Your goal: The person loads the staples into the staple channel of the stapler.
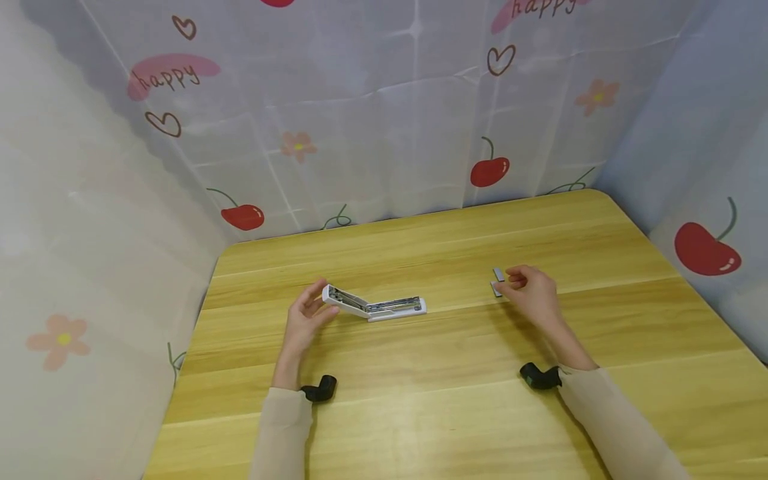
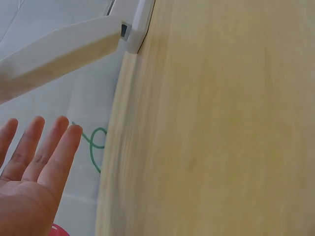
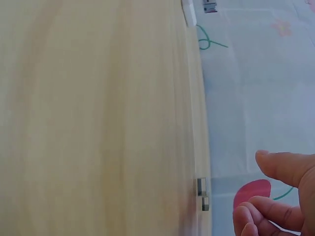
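A white stapler [image 1: 396, 309] lies folded wide open on the wooden table, its metal inside showing. Its raised half slants up to the left, beside my left hand [image 1: 304, 318]. In the left wrist view the fingers of that hand [image 2: 37, 172] are straight and spread, apart from the stapler [image 2: 64, 54]. To the right, two short grey strips of staples [image 1: 499, 274] lie close together on the table. My right hand [image 1: 531, 293] hovers right at them, fingers loosely bent. In the right wrist view, a gap shows between thumb and fingers, with the strips [image 3: 201, 187] beyond.
The light wooden table [image 1: 384, 387] ends at a back edge against a printed curtain [image 1: 372, 113] with cherries, hearts and flowers. Similar cloth hangs at both sides. Each wrist bears a black camera mount [image 1: 321, 389] at the sleeve.
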